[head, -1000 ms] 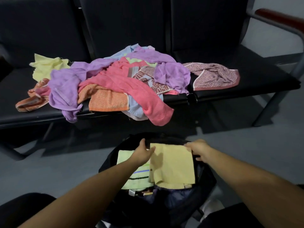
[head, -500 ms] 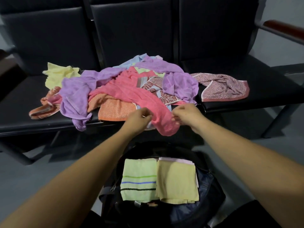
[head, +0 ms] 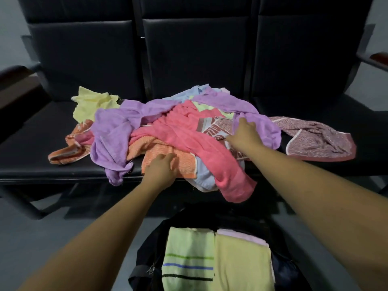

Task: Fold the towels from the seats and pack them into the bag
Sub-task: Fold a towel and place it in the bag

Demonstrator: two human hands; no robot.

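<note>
A heap of loose towels lies on the black seats (head: 42,156): a pink towel (head: 189,135) on top, a purple towel (head: 113,133), an orange towel (head: 180,160) and a light blue one (head: 204,177) hanging over the front edge. My left hand (head: 160,171) rests on the orange towel, fingers forward, slightly blurred. My right hand (head: 244,133) lies on a brown patterned towel (head: 220,129), its fingertips at the purple cloth's edge. On the floor below stands the open dark bag (head: 147,250), which holds a folded green striped towel (head: 189,259) and a folded yellow towel (head: 241,265).
A maroon patterned towel (head: 315,139) is spread on the right seat; a pale yellow towel (head: 92,101) and a rolled orange one (head: 67,150) lie at the left. Armrests stick out at the far right (head: 378,59) and far left (head: 16,76). Seat legs and grey floor surround the bag.
Both hands left the yellow towel folded in the bag, rose to the hanging end of the pink towel, then spread: left onto the orange towel, right farther back onto the patterned one.
</note>
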